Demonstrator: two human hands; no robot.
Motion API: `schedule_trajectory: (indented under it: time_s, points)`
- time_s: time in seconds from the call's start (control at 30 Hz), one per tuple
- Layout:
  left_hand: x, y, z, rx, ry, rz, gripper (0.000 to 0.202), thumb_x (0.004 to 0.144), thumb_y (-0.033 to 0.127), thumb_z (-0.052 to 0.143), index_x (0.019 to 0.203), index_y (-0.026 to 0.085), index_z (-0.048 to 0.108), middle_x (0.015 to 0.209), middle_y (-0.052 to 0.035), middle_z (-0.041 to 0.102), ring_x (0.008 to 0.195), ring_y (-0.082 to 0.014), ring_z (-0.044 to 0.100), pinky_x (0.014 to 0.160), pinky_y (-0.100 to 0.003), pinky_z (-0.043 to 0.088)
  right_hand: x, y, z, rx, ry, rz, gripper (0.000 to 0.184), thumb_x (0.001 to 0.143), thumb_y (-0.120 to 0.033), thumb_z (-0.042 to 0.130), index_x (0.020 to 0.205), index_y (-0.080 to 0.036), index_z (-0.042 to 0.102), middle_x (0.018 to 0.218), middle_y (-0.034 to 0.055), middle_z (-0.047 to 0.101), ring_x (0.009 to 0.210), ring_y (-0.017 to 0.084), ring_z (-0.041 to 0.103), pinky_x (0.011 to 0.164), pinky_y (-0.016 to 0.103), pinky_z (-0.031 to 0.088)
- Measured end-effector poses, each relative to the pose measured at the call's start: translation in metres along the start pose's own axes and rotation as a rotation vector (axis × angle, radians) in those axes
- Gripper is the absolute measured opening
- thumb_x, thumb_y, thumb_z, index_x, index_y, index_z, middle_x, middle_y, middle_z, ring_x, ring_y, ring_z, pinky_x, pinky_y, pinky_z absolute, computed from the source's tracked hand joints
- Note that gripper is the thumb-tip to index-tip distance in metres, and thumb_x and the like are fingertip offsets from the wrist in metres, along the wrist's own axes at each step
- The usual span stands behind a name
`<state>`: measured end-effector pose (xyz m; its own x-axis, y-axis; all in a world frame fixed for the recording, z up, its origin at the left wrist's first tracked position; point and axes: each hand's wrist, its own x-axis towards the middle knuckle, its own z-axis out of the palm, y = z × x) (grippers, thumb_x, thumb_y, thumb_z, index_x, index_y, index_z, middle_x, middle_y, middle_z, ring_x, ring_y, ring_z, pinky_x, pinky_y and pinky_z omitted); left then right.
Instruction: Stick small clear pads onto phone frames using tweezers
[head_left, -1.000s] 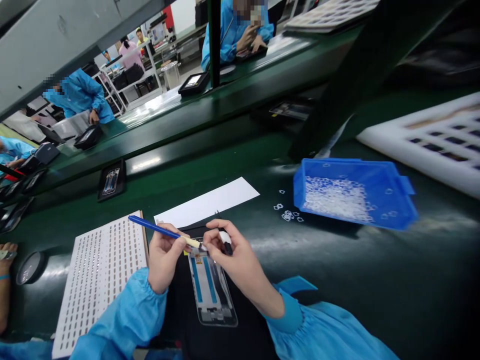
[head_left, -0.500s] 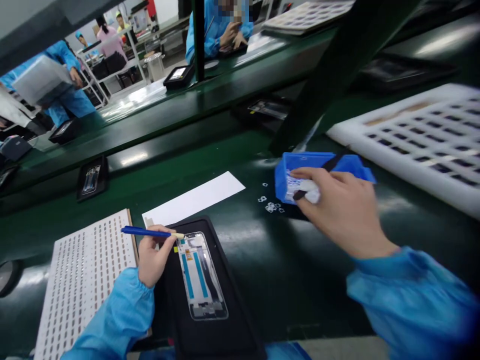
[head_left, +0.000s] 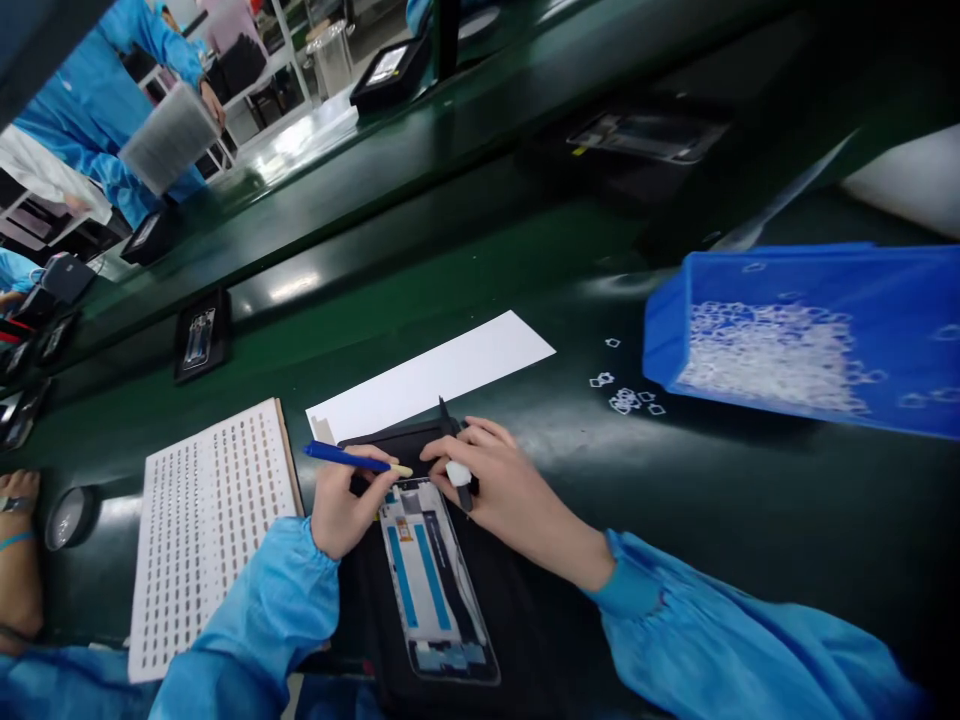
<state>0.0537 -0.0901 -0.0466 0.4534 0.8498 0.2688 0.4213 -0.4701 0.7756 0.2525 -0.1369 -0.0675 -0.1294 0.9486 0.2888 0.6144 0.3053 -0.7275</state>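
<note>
My left hand (head_left: 341,505) pinches a blue pen-like stick (head_left: 345,456) with a cream tip, held over the top end of an open phone frame (head_left: 424,570). The frame shows blue strips and a dark ribbon, and lies in a black padded tray (head_left: 517,610). Close by on the right, my right hand (head_left: 510,490) is closed around slim black tweezers (head_left: 448,415) with a white piece (head_left: 457,474) at the fingers. The tweezers stand over the frame's upper right corner. My fingers hide much of them, and whether a small part is in them cannot be seen.
A blue bin (head_left: 787,395) of small clear rings stands at right, loose rings (head_left: 624,400) beside it. A white paper strip (head_left: 435,375) lies behind the tray. At left are a perforated white board (head_left: 214,530), a round dark dish (head_left: 71,517) and another person's arm (head_left: 19,570).
My right hand has come left from the blue bin to the phone frame, bringing the tweezers. My left hand still holds the blue stick at the frame's top. The view has shifted.
</note>
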Motion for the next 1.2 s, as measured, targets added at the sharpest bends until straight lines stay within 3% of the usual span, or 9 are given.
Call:
schedule_trajectory:
  time_s: [0.1,0.27,0.53,0.7,0.9,1.1,1.2]
  points:
    - [-0.001,0.003,-0.002,0.021,-0.071,0.001,0.007,0.087,0.024,0.062,0.09,0.017,0.064,0.085,-0.006,0.072,0.073,-0.0163,0.067,0.061,-0.024,0.055,-0.004,0.0,0.004,0.088,-0.003,0.011,0.031,0.078,-0.005,0.049,0.1,-0.026,0.055,0.077,-0.0025,0.065,0.077,0.021,0.059,0.106,0.058,0.031]
    - [-0.002,0.005,-0.007,0.094,-0.176,0.033,0.004,0.089,0.022,0.061,0.09,0.018,0.063,0.084,-0.0045,0.07,0.071,-0.0154,0.066,0.063,-0.025,0.054,-0.005,0.001,0.007,0.151,-0.004,0.037,0.035,0.078,-0.003,0.05,0.103,-0.027,0.056,0.079,-0.0024,0.065,0.08,0.021,0.059,0.107,0.058,0.033]
    - [0.0,0.006,-0.008,0.147,-0.234,0.086,0.004,0.089,0.022,0.062,0.091,0.019,0.062,0.082,-0.0034,0.069,0.066,-0.0145,0.064,0.061,-0.024,0.052,-0.006,0.001,0.007,0.148,-0.008,0.067,0.036,0.078,-0.002,0.048,0.103,-0.027,0.056,0.078,-0.0023,0.065,0.081,0.021,0.059,0.108,0.057,0.032]
    - [-0.003,0.005,-0.006,0.189,-0.231,0.095,0.004,0.09,0.023,0.061,0.091,0.02,0.062,0.082,-0.0036,0.069,0.068,-0.0153,0.066,0.062,-0.025,0.053,-0.006,0.0,0.008,0.148,-0.005,0.069,0.035,0.079,-0.003,0.047,0.102,-0.027,0.055,0.077,-0.0023,0.064,0.079,0.022,0.06,0.107,0.057,0.033]
    - [-0.003,0.008,-0.006,0.294,-0.27,0.224,0.005,0.092,0.023,0.059,0.096,0.021,0.062,0.084,-0.0032,0.07,0.076,-0.0166,0.069,0.067,-0.025,0.054,-0.006,0.0,0.006,0.162,-0.002,0.07,0.04,0.073,0.001,0.047,0.1,-0.027,0.054,0.075,-0.0039,0.063,0.078,0.02,0.059,0.106,0.056,0.033]
    - [-0.002,0.009,0.001,0.312,-0.303,0.184,0.009,0.094,0.026,0.056,0.094,0.02,0.062,0.084,-0.0044,0.07,0.075,-0.0175,0.068,0.067,-0.027,0.053,-0.006,0.001,0.008,0.14,-0.012,0.059,0.04,0.074,0.0,0.045,0.102,-0.028,0.051,0.077,-0.0037,0.064,0.079,0.021,0.059,0.106,0.057,0.032]
    - [-0.002,0.007,0.002,0.177,-0.211,0.104,0.005,0.091,0.024,0.06,0.09,0.02,0.062,0.083,-0.004,0.069,0.075,-0.0171,0.067,0.067,-0.027,0.053,-0.006,0.001,0.006,0.13,-0.032,0.062,0.04,0.074,0.0,0.046,0.103,-0.027,0.051,0.079,-0.0032,0.065,0.08,0.021,0.059,0.105,0.058,0.032]
